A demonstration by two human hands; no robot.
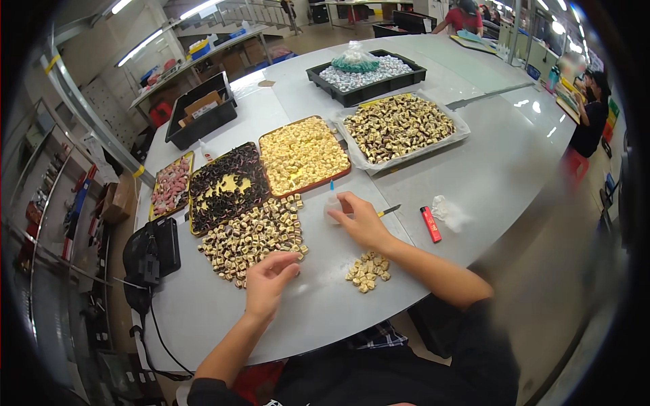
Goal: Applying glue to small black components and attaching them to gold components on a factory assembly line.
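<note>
Looking out under the workshop's strip lights [201, 9], across a big grey table [491, 145] crowded with trays [386, 86]. Now gripping a blue-tipped bottle [330, 206] in the right hand [364, 222], right of the cube pile [250, 235]; curling the left hand [266, 284] loosely beside it, impossible to tell whether around anything.

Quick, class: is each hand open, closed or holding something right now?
Left hand: loosely curled beside the cream-and-brown cube pile; whether it holds one cannot be told.
Right hand: holding a small translucent bottle with a blue tip.
</note>
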